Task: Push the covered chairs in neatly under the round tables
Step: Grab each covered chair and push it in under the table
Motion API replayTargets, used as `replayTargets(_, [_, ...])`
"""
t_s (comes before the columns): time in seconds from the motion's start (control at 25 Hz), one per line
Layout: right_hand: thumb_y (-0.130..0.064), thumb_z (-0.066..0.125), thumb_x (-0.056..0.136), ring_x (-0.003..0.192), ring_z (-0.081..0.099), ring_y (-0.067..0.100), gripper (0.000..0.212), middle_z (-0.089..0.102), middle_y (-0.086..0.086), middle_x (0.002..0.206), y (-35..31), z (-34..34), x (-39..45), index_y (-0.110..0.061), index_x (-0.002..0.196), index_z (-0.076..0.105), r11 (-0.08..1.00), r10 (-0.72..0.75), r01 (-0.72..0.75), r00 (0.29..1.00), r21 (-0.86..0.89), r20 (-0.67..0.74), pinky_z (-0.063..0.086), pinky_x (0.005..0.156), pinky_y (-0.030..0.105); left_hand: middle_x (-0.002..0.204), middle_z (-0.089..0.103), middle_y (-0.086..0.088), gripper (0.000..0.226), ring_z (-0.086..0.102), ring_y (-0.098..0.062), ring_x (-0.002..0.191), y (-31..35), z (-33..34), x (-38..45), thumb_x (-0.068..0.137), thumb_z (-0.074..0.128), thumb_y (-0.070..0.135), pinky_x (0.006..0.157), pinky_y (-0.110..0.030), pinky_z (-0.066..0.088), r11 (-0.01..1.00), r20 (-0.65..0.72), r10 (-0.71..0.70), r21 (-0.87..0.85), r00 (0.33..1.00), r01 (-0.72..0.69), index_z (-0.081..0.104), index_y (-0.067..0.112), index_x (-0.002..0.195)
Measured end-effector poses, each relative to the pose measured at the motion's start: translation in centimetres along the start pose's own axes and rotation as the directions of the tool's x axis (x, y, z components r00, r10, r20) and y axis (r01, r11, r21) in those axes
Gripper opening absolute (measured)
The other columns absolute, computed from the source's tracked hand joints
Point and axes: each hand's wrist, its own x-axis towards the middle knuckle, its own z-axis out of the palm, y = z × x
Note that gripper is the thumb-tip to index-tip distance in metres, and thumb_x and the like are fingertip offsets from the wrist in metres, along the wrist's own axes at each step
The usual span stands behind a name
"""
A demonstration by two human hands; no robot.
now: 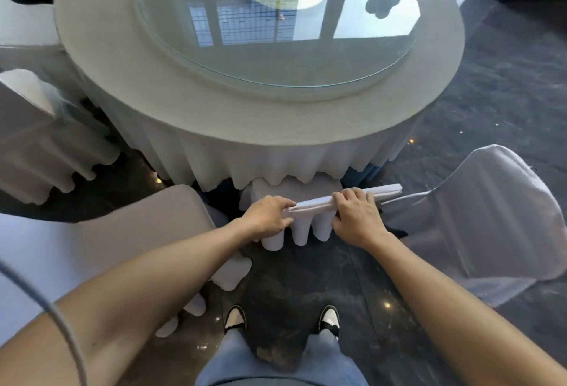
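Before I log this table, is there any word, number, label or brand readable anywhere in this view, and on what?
No readable text anywhere.
Round table in a white pleated cloth: no number or sign.
Round glass turntable: only window reflections and a dark clover-shaped mark, no letters.
White fabric-covered chair back gripped by the left hand and right hand: no tag visible.
Black-and-white shoes: no brand legible.

This looks like a big party dining hall. A round table with a long white cloth (214, 128) stands just past the hands. White cloth-covered chairs (491, 217) sit beside them.
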Motion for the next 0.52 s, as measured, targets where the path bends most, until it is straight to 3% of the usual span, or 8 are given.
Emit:
replayTargets(0.12, [-0.031,0.056,0.081,0.137,0.029,0.036,0.059,0.044,0.011,0.138,-4.9,-1.4,-1.3,-0.014,0.137,0.043,0.992,0.100,-0.108,0.989,0.069,0.111,0.031,0.111,0.051,0.134,0.061,0.005,0.050,0.058,-0.017,0.120,-3.1,-2.6,-2.7,0.089,0.062,0.033,0.101,-0.038,0.048,0.990,0.036,0.100,0.092,0.994,-0.103,0.054,0.029,0.138])
replayTargets(0.28, [-0.031,0.054,0.084,0.122,0.049,0.032,0.051,0.051,0.010,0.126,-11.3,-3.0,-3.1,-0.013,0.132,0.050,0.975,0.117,-0.141,0.983,0.170,0.142,0.043,0.101,0.046,0.135,0.061,0.005,0.046,0.056,-0.017,0.122,-9.1,-5.5,-7.5,0.089,0.059,0.023,0.101,-0.032,0.045,0.982,0.012,0.105,0.154,0.994,-0.106,0.058,0.030,0.134])
replayTargets(0.52, [-0.032,0.054,0.090,0.124,0.048,0.032,0.047,0.051,0.010,0.135,-23.4,-3.5,-6.1,-0.012,0.133,0.050,0.968,0.004,-0.022,0.997,0.252,0.074,0.043,0.102,0.045,0.135,0.060,-0.002,0.047,0.055,-0.022,0.124,-17.9,-8.4,-18.6,0.091,0.061,0.025,0.105,-0.037,0.044,0.982,-0.133,0.100,0.176,0.986,-0.075,0.055,0.024,0.137])
